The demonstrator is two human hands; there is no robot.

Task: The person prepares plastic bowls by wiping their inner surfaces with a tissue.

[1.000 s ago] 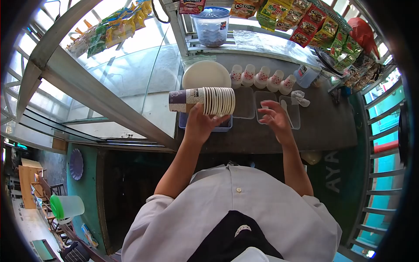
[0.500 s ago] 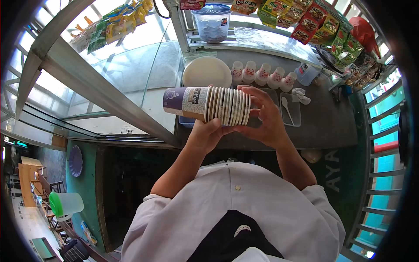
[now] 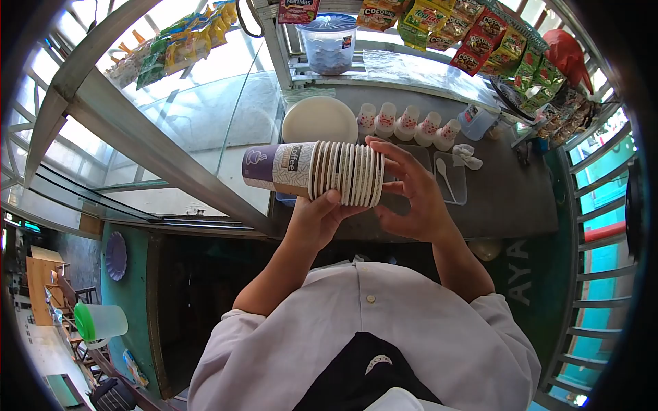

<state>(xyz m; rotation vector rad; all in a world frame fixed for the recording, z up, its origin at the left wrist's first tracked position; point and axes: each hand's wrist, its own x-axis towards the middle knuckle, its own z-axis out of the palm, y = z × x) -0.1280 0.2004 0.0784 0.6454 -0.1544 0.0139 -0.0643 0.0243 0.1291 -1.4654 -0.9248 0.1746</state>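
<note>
A nested stack of paper cups (image 3: 315, 181) lies sideways in the air above the near edge of the grey bench (image 3: 507, 198). Its smooth rolled rims are packed tight, and the bottom cup is printed purple and white. The left hand (image 3: 312, 219) has its grip closed under the stack, thumb pressed on the rims. The right hand (image 3: 411, 198) grips the open end, fingers curled over the last rim.

The stack hides part of the bench behind it. Past it sit a round cream plate (image 3: 319, 118), 5 small patterned cups (image 3: 408, 123) in a row and a clear plastic tray (image 3: 452, 181) holding a white spoon. Glossy snack packets (image 3: 480, 41) hang overhead beside a clear tub (image 3: 329, 44) with a blue lid.
</note>
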